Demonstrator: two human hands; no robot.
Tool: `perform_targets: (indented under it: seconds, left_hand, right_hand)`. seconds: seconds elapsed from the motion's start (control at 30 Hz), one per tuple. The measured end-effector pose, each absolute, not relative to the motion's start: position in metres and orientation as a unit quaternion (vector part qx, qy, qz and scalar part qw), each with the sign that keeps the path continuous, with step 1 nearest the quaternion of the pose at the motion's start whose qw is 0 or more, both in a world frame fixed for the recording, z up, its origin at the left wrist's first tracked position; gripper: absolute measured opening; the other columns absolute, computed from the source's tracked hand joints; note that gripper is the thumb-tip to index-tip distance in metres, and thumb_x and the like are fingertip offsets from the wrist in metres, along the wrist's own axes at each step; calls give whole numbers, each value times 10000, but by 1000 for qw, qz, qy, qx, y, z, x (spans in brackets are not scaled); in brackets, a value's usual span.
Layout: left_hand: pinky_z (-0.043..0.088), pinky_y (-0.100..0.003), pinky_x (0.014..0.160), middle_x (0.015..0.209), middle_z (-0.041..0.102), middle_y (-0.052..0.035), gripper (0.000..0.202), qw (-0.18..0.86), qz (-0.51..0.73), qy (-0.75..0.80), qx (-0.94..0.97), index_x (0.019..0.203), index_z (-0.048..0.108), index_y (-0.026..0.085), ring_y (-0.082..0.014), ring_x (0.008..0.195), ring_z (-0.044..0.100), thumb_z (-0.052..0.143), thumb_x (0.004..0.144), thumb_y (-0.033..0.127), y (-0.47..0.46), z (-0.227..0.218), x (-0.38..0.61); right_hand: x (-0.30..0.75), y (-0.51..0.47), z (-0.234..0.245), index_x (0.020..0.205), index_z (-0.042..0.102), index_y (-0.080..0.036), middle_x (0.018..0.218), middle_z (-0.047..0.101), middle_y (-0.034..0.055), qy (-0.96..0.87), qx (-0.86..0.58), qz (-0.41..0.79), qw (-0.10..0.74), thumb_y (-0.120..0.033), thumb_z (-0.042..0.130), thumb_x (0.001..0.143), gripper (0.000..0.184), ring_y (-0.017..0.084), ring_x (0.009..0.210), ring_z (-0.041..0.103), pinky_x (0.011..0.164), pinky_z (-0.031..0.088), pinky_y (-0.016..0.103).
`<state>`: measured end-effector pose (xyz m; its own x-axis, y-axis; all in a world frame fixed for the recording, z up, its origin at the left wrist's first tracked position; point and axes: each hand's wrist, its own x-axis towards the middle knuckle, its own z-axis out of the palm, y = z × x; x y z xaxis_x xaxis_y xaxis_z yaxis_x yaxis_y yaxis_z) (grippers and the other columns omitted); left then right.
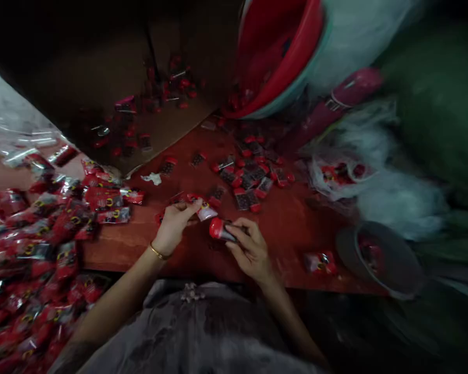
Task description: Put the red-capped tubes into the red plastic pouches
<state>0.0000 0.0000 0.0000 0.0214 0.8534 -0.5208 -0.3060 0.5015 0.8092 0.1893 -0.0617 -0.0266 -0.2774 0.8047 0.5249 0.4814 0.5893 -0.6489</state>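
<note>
My left hand (176, 223), with a gold bangle at its wrist, pinches a small red and clear plastic wrapper (207, 211) between thumb and fingers. Just to the right, my right hand (250, 248) grips a small bottle (223, 230) with a rounded red cap and a dark body. The cap points left, near the wrapper but apart from it. Beyond both hands lies a loose group of similar red-capped bottles (253, 176) with dark contents. A wrapped packet (320, 263) rests to the right of my right hand.
Many red wrapped packets (42, 234) are heaped on the left. A cardboard box (195, 122) holding more bottles stands at the back, beside a tilted red basin (314, 36). A grey tub (393, 270) and clear plastic bags (401, 202) are at the right.
</note>
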Motion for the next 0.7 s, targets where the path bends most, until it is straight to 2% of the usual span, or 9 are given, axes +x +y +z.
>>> perform_targets:
  seconds: [0.2, 0.43, 0.6, 0.7]
  left_hand:
    - [479, -218, 562, 694, 682, -44, 456, 674, 411, 557, 259, 700, 691, 115, -119, 600, 604, 810, 495, 504, 0, 5, -2]
    - [480, -224, 581, 589, 635, 0, 444, 683, 424, 542, 246, 584, 648, 117, -90, 537, 567, 835, 435, 491, -4, 4, 0]
    - [502, -232, 621, 719, 698, -22, 454, 691, 460, 502, 241, 774, 700, 128, -105, 601, 608, 842, 472, 438, -10, -3, 3]
    - [506, -227, 626, 764, 710, -31, 430, 705, 468, 482, 229, 810, 700, 136, -111, 633, 625, 845, 496, 391, -14, -7, 8]
  right_hand:
    - [187, -63, -26, 1322, 469, -324, 1096, 457, 78, -781, -413, 175, 434, -103, 554, 845, 533, 187, 991, 525, 802, 504, 323]
    - [179, -60, -31, 1299, 504, -286, 1066, 488, 76, -753, -458, 168, 443, -127, 560, 852, 479, 181, 978, 540, 826, 497, 319]
    - [173, -57, -36, 1291, 512, -260, 1073, 508, 86, -739, -478, 154, 449, -170, 576, 850, 454, 195, 979, 547, 841, 496, 332]
    - [167, -54, -36, 1290, 511, -254, 1066, 507, 86, -738, -473, 148, 458, -166, 580, 846, 458, 194, 964, 546, 831, 497, 330]
